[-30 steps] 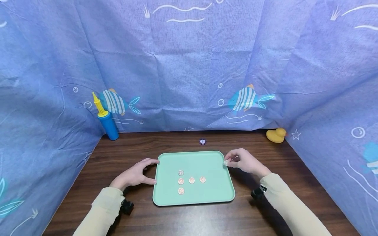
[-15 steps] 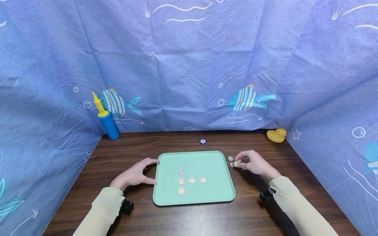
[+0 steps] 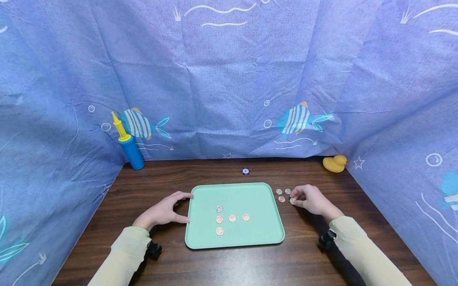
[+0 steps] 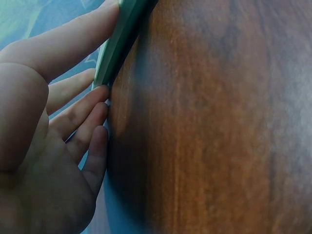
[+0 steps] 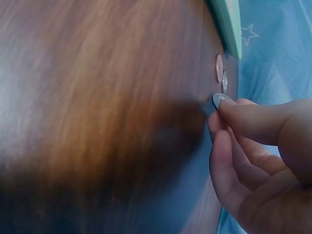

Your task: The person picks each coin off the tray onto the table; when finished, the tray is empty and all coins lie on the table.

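Note:
My right hand point(image 3: 310, 199) pinches a silver coin point(image 3: 292, 201) between thumb and fingertips, low over the table to the right of the tray. In the right wrist view that coin point(image 5: 219, 100) is tilted, its edge towards the camera. Close by on the wood lie two silver coins point(image 3: 279, 192) and a copper-coloured coin point(image 3: 281, 199). My left hand point(image 3: 162, 210) touches the left rim of the mint-green tray point(image 3: 250, 194), thumb and fingers spread apart. Several coins lie on the tray: a silver coin point(image 3: 219, 209), with copper-coloured coins point(image 3: 232, 218) below and beside it.
Behind the tray lies a dark poker chip point(image 3: 245, 171). A blue hand pump point(image 3: 131, 151) with a yellow nozzle stands at the back left, a yellow rubber duck point(image 3: 334, 163) at the back right. A blue fish-print curtain point(image 3: 229, 99) encloses the dark wooden table point(image 3: 236, 266).
My right hand has moved right, away from the tray's right rim, with a silver coin in its fingertips. Coins on the table beside the tray have come into view. The left hand stays put.

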A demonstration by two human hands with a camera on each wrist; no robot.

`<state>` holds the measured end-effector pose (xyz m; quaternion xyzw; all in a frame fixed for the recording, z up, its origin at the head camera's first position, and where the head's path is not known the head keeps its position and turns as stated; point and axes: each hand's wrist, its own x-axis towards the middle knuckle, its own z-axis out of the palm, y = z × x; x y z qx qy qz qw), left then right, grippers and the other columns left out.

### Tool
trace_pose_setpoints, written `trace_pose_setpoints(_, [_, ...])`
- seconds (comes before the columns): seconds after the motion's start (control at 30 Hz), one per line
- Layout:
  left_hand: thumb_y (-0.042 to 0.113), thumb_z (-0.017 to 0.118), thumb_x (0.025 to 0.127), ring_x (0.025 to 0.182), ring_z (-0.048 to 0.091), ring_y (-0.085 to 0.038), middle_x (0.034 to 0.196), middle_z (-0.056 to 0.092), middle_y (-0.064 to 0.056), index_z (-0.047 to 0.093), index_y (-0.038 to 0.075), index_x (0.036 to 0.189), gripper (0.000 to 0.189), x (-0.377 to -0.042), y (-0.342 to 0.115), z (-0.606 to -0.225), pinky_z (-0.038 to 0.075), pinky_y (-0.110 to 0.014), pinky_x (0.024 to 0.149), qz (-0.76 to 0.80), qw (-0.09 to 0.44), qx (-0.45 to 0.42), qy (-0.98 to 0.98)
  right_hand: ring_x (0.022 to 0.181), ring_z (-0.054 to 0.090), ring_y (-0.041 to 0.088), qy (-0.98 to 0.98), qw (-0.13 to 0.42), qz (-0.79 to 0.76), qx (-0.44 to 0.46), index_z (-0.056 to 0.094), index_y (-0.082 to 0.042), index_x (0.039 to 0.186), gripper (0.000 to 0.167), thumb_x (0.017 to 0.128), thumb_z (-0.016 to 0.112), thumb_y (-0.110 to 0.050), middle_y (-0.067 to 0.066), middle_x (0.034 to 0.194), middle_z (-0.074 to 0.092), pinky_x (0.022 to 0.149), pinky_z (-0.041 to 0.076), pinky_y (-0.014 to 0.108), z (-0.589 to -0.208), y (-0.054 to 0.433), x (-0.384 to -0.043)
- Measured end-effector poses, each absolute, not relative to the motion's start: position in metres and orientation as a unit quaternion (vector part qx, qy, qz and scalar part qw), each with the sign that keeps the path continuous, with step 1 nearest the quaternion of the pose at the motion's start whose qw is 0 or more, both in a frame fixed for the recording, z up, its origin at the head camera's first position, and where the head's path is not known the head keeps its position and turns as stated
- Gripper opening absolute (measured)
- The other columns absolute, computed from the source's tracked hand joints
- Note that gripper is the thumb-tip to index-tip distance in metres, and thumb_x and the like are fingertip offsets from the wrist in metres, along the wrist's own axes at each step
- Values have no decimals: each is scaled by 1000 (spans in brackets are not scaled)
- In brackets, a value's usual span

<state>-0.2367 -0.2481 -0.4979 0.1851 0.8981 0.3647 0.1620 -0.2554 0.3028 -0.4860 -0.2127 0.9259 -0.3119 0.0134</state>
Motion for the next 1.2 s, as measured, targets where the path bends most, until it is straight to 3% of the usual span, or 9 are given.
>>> trace_pose_setpoints(0.43, [45, 89, 84, 146, 42, -33, 157, 47, -5, 51, 23, 155, 84, -236, -247, -497, 36, -60, 118, 363, 162, 183, 899, 73, 66, 7, 933, -5, -284, -220, 75, -7, 92, 21, 79, 85, 6, -3, 81, 73, 69, 56, 30, -486, 304, -254])
trace_pose_setpoints(1.2, [44, 89, 84, 146, 42, -33, 156, 48, -5, 52, 22, 155, 83, -236, -247, -497, 35, -60, 119, 363, 162, 181, 900, 75, 65, 7, 945, 1, -258, -199, 78, -8, 94, 14, 85, 84, 0, -5, 83, 73, 68, 54, 27, -490, 300, -255])
